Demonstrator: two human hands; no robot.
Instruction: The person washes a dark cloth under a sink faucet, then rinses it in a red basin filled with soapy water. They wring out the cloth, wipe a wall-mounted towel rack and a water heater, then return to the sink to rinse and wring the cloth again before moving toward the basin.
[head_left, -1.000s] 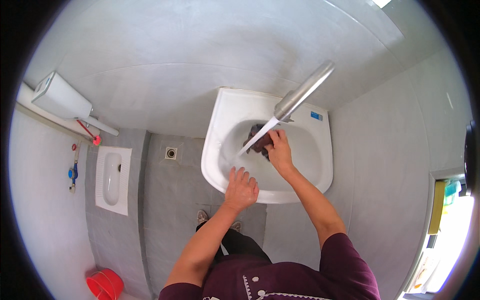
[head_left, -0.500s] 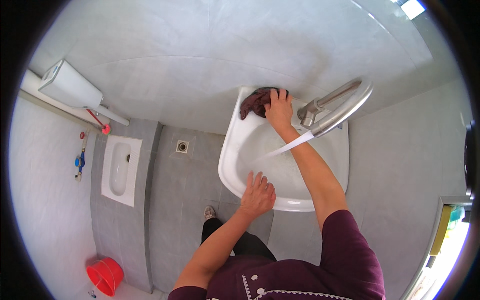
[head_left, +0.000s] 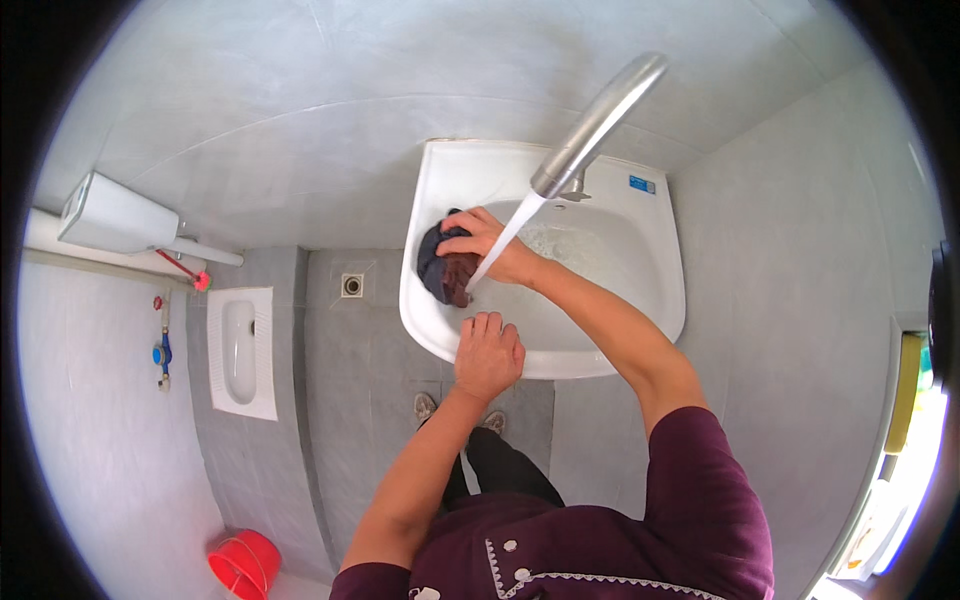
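Right hand (head_left: 494, 247) holds a dark cloth (head_left: 436, 268) in its fingers, inside the sink (head_left: 452, 168) at left, by running water (head_left: 506, 242). Left hand (head_left: 489, 356) over the front rim, fingers bent, grip unclear.

The tap (head_left: 600, 125) is mounted at the rear of the sink (head_left: 480, 165). The cloth (head_left: 450, 275) lies inside, at the left wall; the right hand (head_left: 495, 245) is on it. The left hand (head_left: 488, 352) is at the front rim, left of centre. Left of the sink, in order: floor drain (head_left: 352, 286), squat toilet (head_left: 240, 350), wall valve (head_left: 162, 352). Tank (head_left: 118, 212): behind the toilet, farther left. Bucket (head_left: 245, 562): before the toilet.
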